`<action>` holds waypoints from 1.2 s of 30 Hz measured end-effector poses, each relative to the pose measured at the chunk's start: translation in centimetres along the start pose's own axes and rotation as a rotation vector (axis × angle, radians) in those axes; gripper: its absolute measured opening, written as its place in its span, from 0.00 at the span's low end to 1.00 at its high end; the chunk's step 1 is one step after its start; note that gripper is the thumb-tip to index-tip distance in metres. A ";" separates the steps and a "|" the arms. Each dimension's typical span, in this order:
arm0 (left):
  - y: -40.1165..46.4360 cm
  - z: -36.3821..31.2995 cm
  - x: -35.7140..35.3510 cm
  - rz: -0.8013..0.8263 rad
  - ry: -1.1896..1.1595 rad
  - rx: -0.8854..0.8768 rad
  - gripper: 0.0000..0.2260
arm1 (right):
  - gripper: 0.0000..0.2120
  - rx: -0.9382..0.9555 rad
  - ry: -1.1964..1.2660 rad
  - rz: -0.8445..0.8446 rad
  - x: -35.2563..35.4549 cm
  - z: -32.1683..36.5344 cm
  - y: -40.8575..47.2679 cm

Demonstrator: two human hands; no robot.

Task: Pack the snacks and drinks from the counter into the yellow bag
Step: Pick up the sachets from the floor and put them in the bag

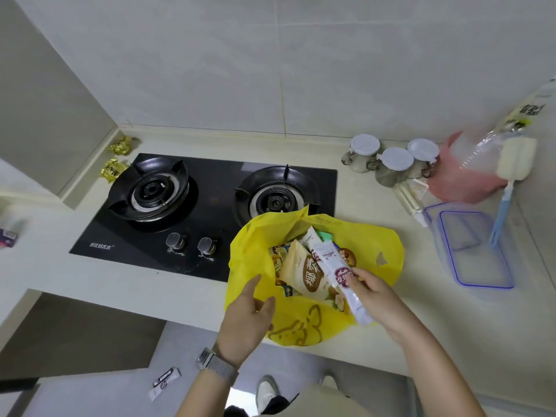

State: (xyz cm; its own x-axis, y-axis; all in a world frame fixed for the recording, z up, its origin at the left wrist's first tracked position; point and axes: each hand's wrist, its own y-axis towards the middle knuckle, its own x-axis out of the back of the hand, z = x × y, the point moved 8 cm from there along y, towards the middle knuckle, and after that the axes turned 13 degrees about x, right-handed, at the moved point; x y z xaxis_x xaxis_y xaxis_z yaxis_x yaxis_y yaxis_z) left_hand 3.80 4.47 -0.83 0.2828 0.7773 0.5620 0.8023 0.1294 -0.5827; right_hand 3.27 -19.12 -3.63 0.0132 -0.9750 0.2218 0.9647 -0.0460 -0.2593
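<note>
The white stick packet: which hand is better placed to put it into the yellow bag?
Right. The right hand already holds the white stick packet over the yellow bag. The left hand is at the bag's near edge and carries nothing.

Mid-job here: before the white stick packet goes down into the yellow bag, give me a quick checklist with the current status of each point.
1. Packet held: ok. The right hand pinches the white stick packet at its middle.
2. Bag mouth open: ok. The left hand is at the near rim of the yellow bag, and the snacks inside show.
3. Packet over the opening: ok, it lies slanted above the contents.
4. Room inside: cannot tell; the beige snack pouch sits high.
5. Counter cleared: not ok. Two gold wrapped snacks remain by the stove's left corner.
6. Nothing dropped: not ok. A similar stick packet lies on the floor.
</note>
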 end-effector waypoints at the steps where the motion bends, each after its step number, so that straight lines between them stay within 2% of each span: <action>1: 0.1 0.2 0.7 -0.104 0.097 -0.026 0.22 | 0.07 -0.006 -0.027 -0.009 0.4 -0.3 0.8; 3: -0.2 0.5 1.5 -0.230 0.159 -0.050 0.21 | 0.06 -0.037 -0.092 0.060 0.3 -0.5 2.3; 5: -0.3 0.6 1.6 -0.254 0.162 -0.068 0.20 | 0.09 -0.079 -0.150 0.173 -0.5 -1.0 3.6; 7: -0.1 0.7 1.6 -0.227 0.156 -0.062 0.20 | 0.13 -0.071 -0.223 0.208 -1.3 -1.1 5.0; 11: 0.2 0.4 1.3 -0.124 0.083 -0.057 0.20 | 0.22 0.087 -0.304 0.003 -1.7 -0.7 7.4; 14: -0.1 0.2 1.5 -0.125 0.043 -0.066 0.19 | 0.15 0.223 -0.531 -0.101 -2.0 -0.7 7.9; 17: -0.5 0.4 1.8 -0.131 -0.007 -0.065 0.19 | 0.12 0.233 -0.845 -0.095 -2.7 -1.0 7.6; 21: -0.8 0.9 1.9 -0.132 -0.053 -0.055 0.18 | 0.13 0.196 -1.012 0.022 -3.5 -2.1 7.5; 28: -1.7 1.9 1.9 -0.130 -0.114 -0.037 0.17 | 0.20 0.168 -0.774 0.215 -3.1 -3.4 7.1; 33: -2.2 3.3 2.2 -0.166 -0.215 -0.014 0.16 | 0.14 0.334 -0.528 -0.050 -1.1 -0.5 2.6; 36: -2.7 4.3 2.4 -0.185 -0.265 0.004 0.15 | 0.10 0.321 -0.344 -0.049 -1.6 0.5 -0.5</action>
State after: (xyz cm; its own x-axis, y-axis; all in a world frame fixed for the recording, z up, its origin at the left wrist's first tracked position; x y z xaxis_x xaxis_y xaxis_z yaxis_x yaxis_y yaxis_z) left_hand 0.03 8.64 -0.41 -0.0144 0.8737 0.4863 0.8252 0.2851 -0.4877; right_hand 2.93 -17.42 -3.37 0.0000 -0.8423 0.5391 0.9982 0.0325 0.0507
